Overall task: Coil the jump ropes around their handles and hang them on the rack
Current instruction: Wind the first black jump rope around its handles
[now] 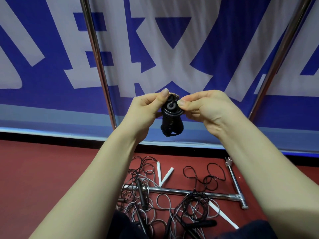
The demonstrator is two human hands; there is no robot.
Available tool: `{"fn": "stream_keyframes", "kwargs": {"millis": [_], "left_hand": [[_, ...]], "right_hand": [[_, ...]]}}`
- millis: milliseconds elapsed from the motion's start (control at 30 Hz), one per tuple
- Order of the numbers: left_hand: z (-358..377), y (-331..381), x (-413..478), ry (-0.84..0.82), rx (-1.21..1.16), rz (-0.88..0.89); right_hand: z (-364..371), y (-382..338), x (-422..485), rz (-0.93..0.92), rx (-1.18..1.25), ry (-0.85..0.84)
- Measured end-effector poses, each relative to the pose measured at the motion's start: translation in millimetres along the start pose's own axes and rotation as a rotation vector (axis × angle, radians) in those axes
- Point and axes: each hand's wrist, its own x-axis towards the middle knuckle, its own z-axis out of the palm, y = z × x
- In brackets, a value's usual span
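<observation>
A black jump rope [171,124], wound tightly round its handles, hangs upright in front of me at chest height. My left hand [146,108] grips its top from the left, thumb up against the handle end. My right hand [205,107] pinches the rope end at the top from the right. Two chrome uprights of the rack, the left rack pole [99,66] and the right rack pole [279,56], rise on either side. On the red floor below lies a tangle of loose black and white ropes [172,200] with white handles [164,175] and black handles.
The rack's chrome base bar [207,193] crosses the floor under the tangled ropes, with a side foot [235,183] at the right. A blue banner with large pale characters [155,57] hangs close behind the rack.
</observation>
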Motion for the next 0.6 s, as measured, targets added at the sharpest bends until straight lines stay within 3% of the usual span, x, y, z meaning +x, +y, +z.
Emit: {"fn": "stream_keyframes", "kwargs": {"millis": [133,400,600], "left_hand": [[0,-1,0,-0.012,-0.031,-0.039],[2,-17,5,0.028,0.216,-0.13],[14,-38,2,0.059,0.657,-0.146]], "right_hand": [[2,5,2,-0.09,-0.096,0.069],[5,27,11,-0.165,-0.41,0.072],[5,47,17,-0.24,-0.712,0.017]]}}
